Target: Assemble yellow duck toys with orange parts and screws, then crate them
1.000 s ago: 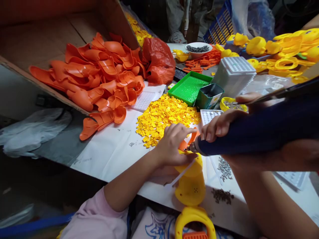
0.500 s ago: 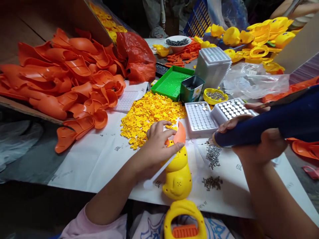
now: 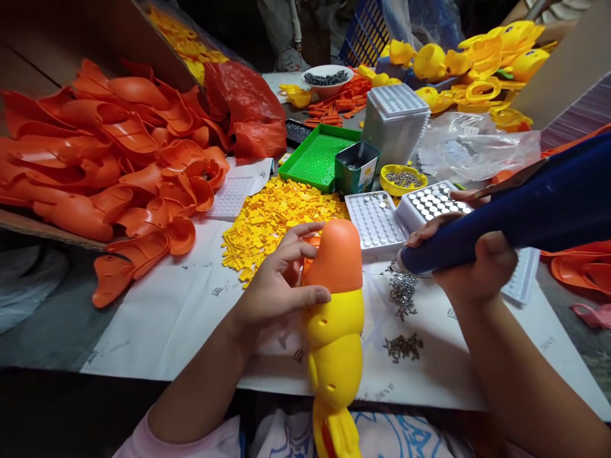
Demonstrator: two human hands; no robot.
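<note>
My left hand (image 3: 279, 277) grips a yellow plastic duck toy (image 3: 338, 356) by its orange end (image 3: 340, 257), thumb on the near side and fingers behind. The toy stretches toward my lap, with small screw holes along its yellow body. My right hand (image 3: 470, 280) is wrapped round a blue electric screwdriver (image 3: 534, 197), whose tip points down to the left, above a pile of silver screws (image 3: 403, 294). Nearer to me lies a darker pile of screws (image 3: 403, 348). The tip is apart from the toy.
Small yellow parts (image 3: 281, 216) are heaped beyond my left hand. White trays of round discs (image 3: 377, 222), a green tray (image 3: 317, 152), a dark tin (image 3: 357, 166) and a yellow dish of screws (image 3: 403, 179) stand behind. Orange shells (image 3: 124, 165) fill a box at left.
The toy has been turned over in my left hand, so its orange end now faces up. My right hand still holds the screwdriver over the screws.
</note>
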